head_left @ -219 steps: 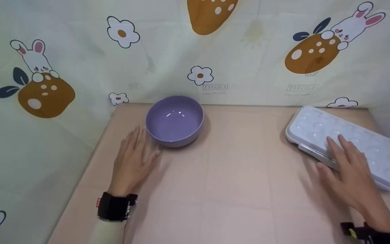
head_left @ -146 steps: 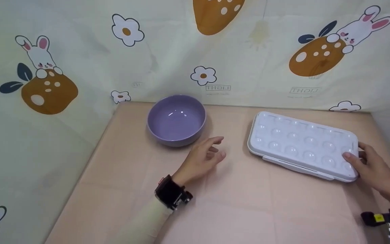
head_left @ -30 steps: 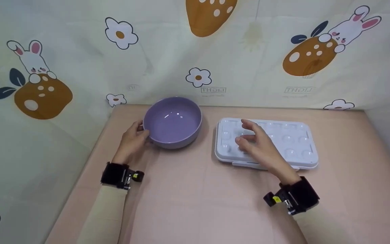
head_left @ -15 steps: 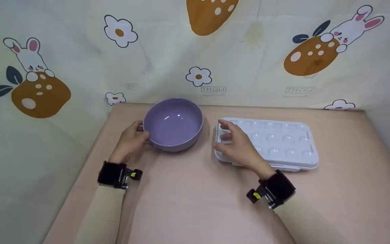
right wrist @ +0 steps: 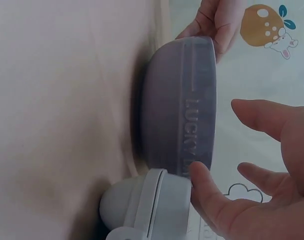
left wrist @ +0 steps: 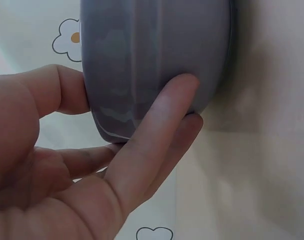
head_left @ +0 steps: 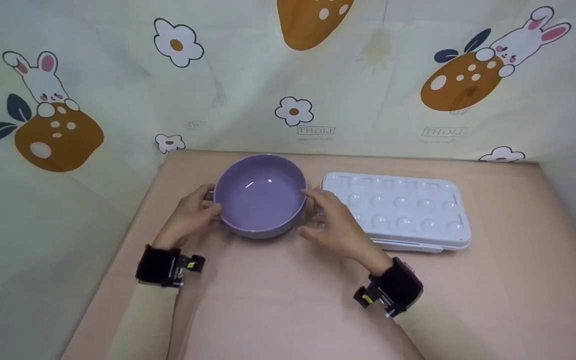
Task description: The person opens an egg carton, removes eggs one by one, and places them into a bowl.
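Note:
A purple bowl (head_left: 263,195) stands on the table with nothing in it. My left hand (head_left: 188,215) grips its left side. In the left wrist view, the thumb (left wrist: 71,92) lies at the rim while other fingers (left wrist: 157,125) lie along the outer wall. My right hand (head_left: 340,227) is at the bowl's right side, between the bowl and a white egg box (head_left: 403,210). One fingertip (right wrist: 199,172) appears to touch the bowl near its rim in the right wrist view; the thumb (right wrist: 257,112) stays apart from it. Raised letters show on the bowl's wall (right wrist: 177,100).
The egg box has a lid with rows of round bumps and a front clasp (head_left: 413,247); it lies just right of the bowl. A pale pink cloth covers the table (head_left: 268,310). A printed curtain (head_left: 228,75) hangs behind and to the left.
Over the last seconds the egg box was slid left from the right side. Since then my right hand has moved left to the bowl, and the bowl has shifted slightly nearer and right.

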### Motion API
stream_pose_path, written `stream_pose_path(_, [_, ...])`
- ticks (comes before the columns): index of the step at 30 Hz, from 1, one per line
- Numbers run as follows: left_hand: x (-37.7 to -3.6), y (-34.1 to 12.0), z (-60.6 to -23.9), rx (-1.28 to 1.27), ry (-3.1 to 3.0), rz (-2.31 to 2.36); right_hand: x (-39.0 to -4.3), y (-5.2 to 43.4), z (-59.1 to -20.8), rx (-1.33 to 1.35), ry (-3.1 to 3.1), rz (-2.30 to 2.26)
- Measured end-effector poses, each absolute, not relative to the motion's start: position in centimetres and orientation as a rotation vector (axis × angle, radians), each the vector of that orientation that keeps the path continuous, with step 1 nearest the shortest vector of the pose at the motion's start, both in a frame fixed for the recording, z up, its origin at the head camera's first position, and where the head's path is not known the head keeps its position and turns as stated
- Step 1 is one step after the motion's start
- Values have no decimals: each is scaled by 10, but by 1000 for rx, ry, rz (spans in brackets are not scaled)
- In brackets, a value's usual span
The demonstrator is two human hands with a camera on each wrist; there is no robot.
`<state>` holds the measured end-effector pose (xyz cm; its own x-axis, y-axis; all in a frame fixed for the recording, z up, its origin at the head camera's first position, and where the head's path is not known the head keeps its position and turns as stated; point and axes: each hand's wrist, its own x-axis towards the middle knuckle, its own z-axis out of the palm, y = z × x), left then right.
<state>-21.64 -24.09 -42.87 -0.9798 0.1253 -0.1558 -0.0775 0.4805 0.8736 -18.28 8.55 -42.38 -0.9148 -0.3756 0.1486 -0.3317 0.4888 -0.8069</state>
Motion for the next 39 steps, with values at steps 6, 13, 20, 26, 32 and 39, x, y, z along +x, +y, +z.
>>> stream_pose_path(6, [-205,-244,-424,121,2462,1509,-175,79,-429,-681,2695,-1393])
stream_pose_path(13, [-203,-250,-427,171,2438,1501,-166,72,-431,-642,2653,-1523])
stream_pose_path(20, [-203,-254,-428,156,2455,1460,-158,68,-431,-608,2612,-1599])
stream_pose_path(26, [-203,-253,-429,168,2484,1424,-158,70,-433,-625,2591,-1623])
stream_pose_path(32, [-201,-250,-428,198,2513,1406,-158,80,-430,-680,2574,-1601])
stream_pose_path(39, [-193,-242,-412,249,2789,1329,-156,112,-418,-773,2645,-1600])
